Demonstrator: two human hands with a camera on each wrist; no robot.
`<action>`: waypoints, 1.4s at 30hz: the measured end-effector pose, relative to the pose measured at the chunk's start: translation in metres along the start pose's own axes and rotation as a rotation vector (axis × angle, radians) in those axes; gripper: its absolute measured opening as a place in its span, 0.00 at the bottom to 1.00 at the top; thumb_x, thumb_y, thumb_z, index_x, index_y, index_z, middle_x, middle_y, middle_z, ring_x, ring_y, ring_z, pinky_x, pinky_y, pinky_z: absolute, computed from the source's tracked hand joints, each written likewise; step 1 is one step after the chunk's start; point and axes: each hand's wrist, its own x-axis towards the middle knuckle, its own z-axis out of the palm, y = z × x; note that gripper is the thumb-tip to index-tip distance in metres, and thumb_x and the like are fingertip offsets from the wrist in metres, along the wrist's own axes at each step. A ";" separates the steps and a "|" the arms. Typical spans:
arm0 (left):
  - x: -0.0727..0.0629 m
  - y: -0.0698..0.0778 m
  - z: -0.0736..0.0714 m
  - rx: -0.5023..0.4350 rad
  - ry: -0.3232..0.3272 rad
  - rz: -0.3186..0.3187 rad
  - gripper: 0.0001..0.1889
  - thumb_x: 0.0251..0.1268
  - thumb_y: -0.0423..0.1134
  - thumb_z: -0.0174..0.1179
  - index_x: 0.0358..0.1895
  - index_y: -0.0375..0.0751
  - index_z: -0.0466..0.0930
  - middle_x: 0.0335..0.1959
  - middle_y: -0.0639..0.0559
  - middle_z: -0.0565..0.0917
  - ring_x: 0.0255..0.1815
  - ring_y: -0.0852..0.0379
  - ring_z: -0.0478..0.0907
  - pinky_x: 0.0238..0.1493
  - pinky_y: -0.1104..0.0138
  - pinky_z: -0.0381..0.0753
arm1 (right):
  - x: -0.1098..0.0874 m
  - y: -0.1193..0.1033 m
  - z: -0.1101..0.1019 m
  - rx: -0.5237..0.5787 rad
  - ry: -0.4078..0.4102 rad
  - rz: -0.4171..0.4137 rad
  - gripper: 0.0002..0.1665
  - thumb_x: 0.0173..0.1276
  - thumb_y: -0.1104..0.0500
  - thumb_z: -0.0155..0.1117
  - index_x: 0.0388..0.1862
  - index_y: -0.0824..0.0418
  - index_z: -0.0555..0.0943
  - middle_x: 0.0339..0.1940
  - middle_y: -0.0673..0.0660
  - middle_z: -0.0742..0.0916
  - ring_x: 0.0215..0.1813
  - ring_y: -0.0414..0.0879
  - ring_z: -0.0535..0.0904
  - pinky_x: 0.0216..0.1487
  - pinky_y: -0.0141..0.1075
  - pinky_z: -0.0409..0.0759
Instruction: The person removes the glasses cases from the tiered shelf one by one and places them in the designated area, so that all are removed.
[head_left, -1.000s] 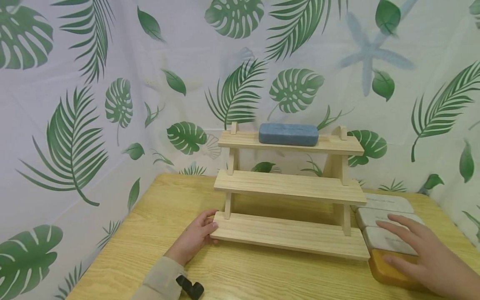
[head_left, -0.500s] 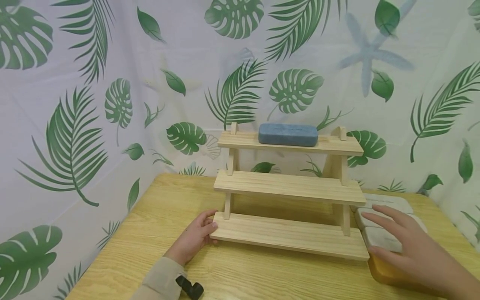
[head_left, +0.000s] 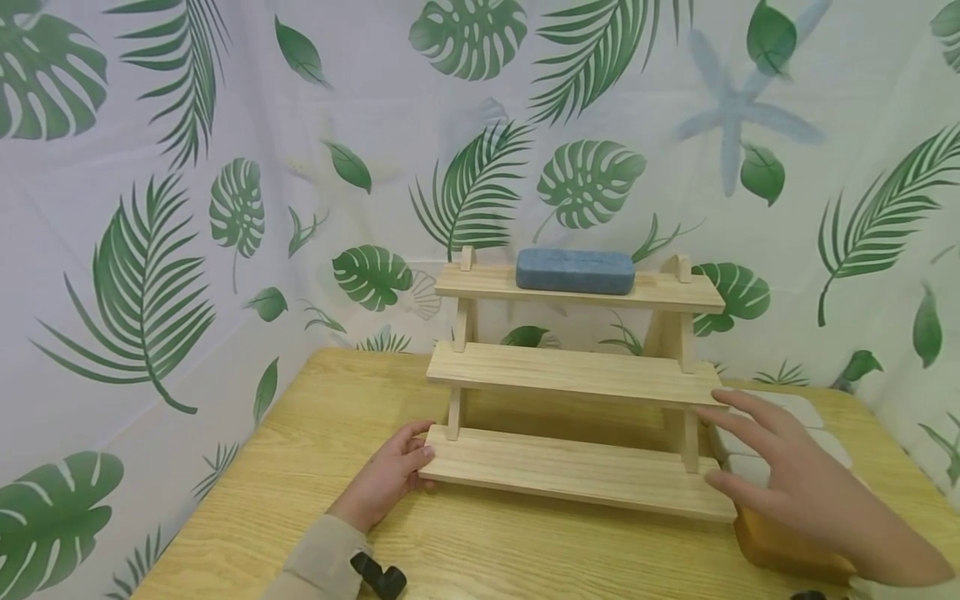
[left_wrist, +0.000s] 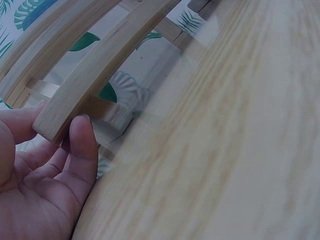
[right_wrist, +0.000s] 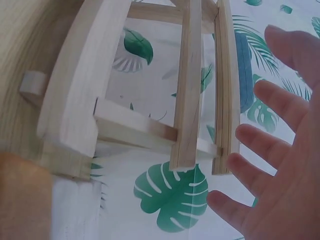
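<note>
A three-tier wooden display stand [head_left: 577, 373] stands on the table, its steps rising toward the back. On its top step lies a blue oblong case [head_left: 574, 272]. My left hand [head_left: 386, 473] grips the left end of the bottom step; in the left wrist view, the thumb and curled fingers hold the board's end [left_wrist: 52, 122] from both sides. My right hand [head_left: 802, 483] hovers by the stand's right end, fingers spread and holding nothing. In the right wrist view a gap shows between those fingertips [right_wrist: 235, 132] and the step ends. Whether it touches the stand elsewhere is hidden.
Right of the stand, several pale rounded blocks [head_left: 836, 442] lie in a row, with an orange one [head_left: 780, 546] nearest the front. My right hand partly covers them. A leaf-print cloth [head_left: 300, 125] hangs behind the wooden table [head_left: 300, 467].
My right hand has moved left from above the pale and orange blocks to the stand's right end, fingers still spread. The left hand, stand and blue case stay where they were.
</note>
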 end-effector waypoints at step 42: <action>0.002 -0.001 -0.001 0.005 0.007 0.023 0.31 0.82 0.39 0.51 0.80 0.38 0.51 0.59 0.35 0.72 0.50 0.48 0.79 0.45 0.59 0.81 | 0.082 -0.010 -0.026 0.047 0.013 -0.081 0.41 0.65 0.55 0.75 0.75 0.50 0.71 0.77 0.62 0.65 0.74 0.70 0.58 0.59 0.74 0.61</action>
